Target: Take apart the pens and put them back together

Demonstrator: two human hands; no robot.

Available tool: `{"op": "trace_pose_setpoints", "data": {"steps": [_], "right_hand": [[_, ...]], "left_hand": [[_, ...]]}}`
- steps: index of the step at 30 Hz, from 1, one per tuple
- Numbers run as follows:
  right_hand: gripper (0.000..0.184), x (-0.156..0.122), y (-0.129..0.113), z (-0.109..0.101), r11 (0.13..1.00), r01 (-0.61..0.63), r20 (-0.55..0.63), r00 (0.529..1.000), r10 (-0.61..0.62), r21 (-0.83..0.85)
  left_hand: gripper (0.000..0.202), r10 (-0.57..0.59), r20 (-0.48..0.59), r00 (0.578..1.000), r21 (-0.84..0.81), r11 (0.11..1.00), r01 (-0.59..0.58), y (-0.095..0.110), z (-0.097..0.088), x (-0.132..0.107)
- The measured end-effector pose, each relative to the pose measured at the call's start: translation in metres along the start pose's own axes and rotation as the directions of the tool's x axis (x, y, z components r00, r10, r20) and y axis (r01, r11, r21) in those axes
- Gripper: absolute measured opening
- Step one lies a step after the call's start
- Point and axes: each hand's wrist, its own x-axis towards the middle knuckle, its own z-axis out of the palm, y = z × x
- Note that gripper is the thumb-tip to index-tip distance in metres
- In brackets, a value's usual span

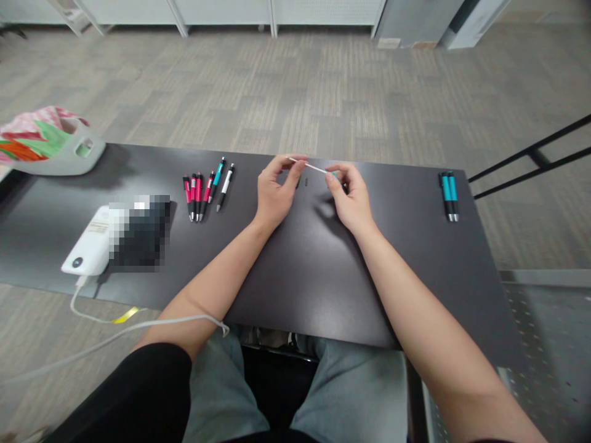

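Note:
My left hand [276, 192] pinches one end of a thin white pen refill [310, 166] above the dark table [295, 271]. My right hand [349, 195] is closed around a teal pen part [334, 176] at the refill's other end; most of that part is hidden by the fingers. Both hands hover near the far middle of the table. To the left lies a row of several pens, pink ones [196, 195], a teal one [217, 177] and a white one [226, 186]. Two teal pens [449, 195] lie at the far right.
A white power bank [90, 249] with a cable [115, 332] sits at the left beside a blurred dark object [141, 234]. A colourful bag [46, 140] rests at the far left corner. A black metal frame [530, 157] stands right of the table.

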Motion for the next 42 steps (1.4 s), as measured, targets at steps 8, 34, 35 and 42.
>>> {"op": "trace_pose_setpoints", "data": {"steps": [8, 34, 35, 42], "right_hand": [[0.059, 0.005, 0.001, 0.000, 0.996, -0.060, -0.144, 0.987, 0.069, 0.067], [0.048, 0.012, 0.018, -0.026, 0.999, 0.031, -0.053, 0.998, -0.033, -0.041], [0.046, 0.013, 0.017, -0.029, 0.998, 0.033, -0.063, 0.997, -0.036, -0.049], [0.018, 0.014, -0.007, -0.046, 0.975, 0.053, 0.024, 0.998, -0.050, -0.215]], "left_hand": [[0.033, -0.051, 0.458, 0.888, 0.451, 0.874, -0.182, 0.038, -0.023, 0.001], [0.041, -0.039, 0.582, 0.812, 0.387, 0.892, -0.235, 0.027, -0.018, -0.003], [0.042, -0.039, 0.569, 0.822, 0.388, 0.893, -0.226, 0.026, -0.018, -0.003], [0.044, -0.051, 0.442, 0.896, 0.420, 0.894, -0.156, 0.016, -0.017, -0.004]]}}
